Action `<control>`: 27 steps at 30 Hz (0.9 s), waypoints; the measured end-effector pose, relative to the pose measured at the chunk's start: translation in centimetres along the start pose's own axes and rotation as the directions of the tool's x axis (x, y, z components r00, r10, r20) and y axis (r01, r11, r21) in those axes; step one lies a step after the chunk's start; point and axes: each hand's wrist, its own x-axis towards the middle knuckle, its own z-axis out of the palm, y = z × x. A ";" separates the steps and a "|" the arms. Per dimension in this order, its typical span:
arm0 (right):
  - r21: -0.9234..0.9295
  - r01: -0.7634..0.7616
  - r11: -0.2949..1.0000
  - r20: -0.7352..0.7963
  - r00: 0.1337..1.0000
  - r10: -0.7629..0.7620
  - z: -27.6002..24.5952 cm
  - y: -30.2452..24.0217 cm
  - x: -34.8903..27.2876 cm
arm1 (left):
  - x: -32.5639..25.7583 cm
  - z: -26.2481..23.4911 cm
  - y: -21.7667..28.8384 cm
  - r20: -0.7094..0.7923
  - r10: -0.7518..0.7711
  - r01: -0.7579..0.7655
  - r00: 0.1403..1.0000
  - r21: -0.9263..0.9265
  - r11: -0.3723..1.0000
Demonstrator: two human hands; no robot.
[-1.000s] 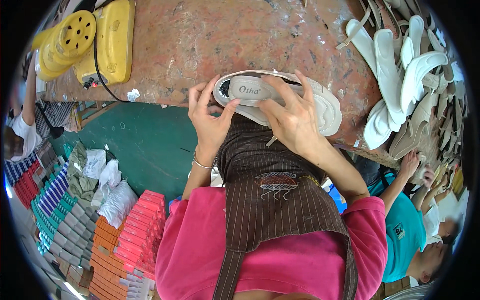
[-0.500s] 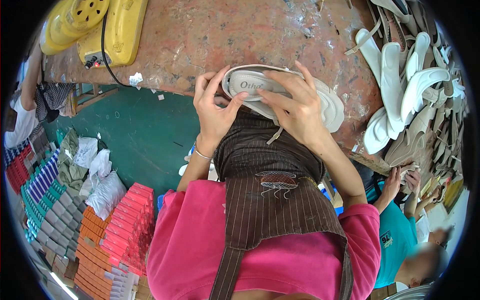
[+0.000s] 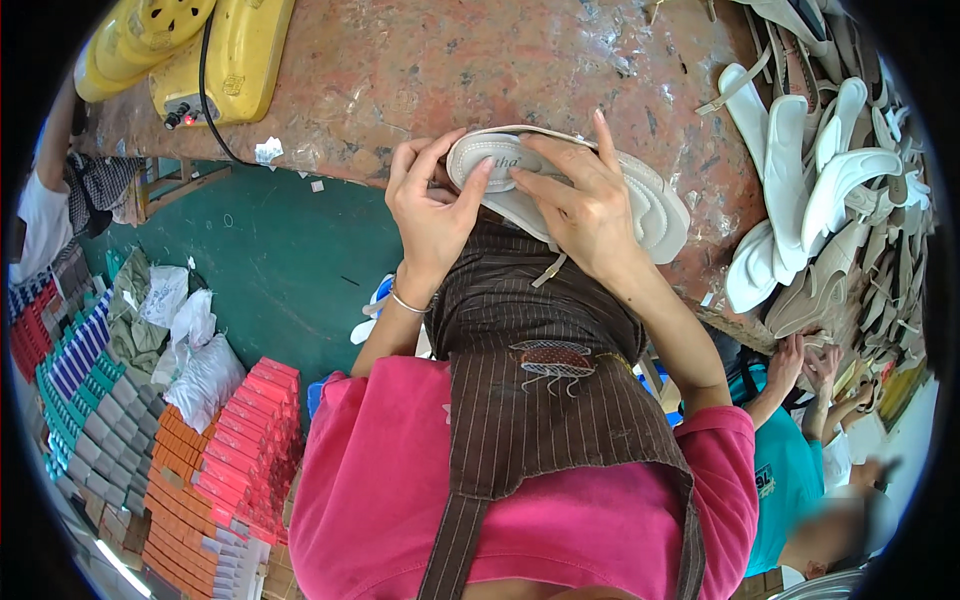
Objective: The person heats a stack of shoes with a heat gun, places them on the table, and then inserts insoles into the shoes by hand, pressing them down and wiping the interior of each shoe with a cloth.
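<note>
A cream sandal (image 3: 655, 210) with a padded insole lies across my lap at the table's near edge, its heel end to the left. My left hand (image 3: 432, 195) grips that heel end, the thumb pressing on the insole over part of a printed mark and the fingers curled behind the rim. My right hand (image 3: 590, 195) reaches over the middle of the sandal, fingertips on the insole and one finger raised. A thin strap (image 3: 549, 270) with a small buckle hangs below the sandal. The underside is hidden.
The worn reddish table (image 3: 480, 70) carries a yellow machine (image 3: 235, 75) with a black cable at the left. White insoles (image 3: 785, 185) and beige shoe parts (image 3: 820, 280) pile up at the right. Nearby, a co-worker in teal (image 3: 785, 480) handles something. Stacked red boxes (image 3: 250, 430) stand lower left.
My left thumb has slid up and now covers part of the printed mark. The fingers of my right hand have shifted slightly to the left over the insole.
</note>
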 end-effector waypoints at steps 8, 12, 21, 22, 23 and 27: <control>-0.090 0.067 0.994 0.062 0.996 -0.062 0.2 0.0 -0.4 | 0.5 0.5 0.2 -0.030 -0.071 0.072 0.997 0.042 0.997; -0.116 0.248 0.962 0.180 0.958 -0.225 0.0 -0.1 0.2 | 0.9 0.8 -0.4 -0.110 -0.035 0.038 0.993 0.020 0.999; -0.330 0.088 0.940 0.241 0.971 -0.007 -1.5 -1.8 -1.8 | 1.3 0.6 -0.3 -0.071 0.001 0.006 0.998 0.097 0.995; -0.427 0.007 0.904 0.248 0.963 0.110 -2.1 -1.7 -2.4 | 1.3 0.7 -0.3 -0.075 0.032 -0.022 0.997 0.133 0.991; -0.430 0.004 0.903 0.240 0.964 0.110 -2.0 -1.8 -2.2 | 1.2 0.7 -0.4 -0.078 0.063 -0.049 0.995 0.169 0.984; -0.393 -0.074 0.916 0.021 0.996 0.089 -3.3 -0.8 -1.7 | 0.6 0.9 0.0 -0.069 -0.021 0.029 0.997 0.123 0.992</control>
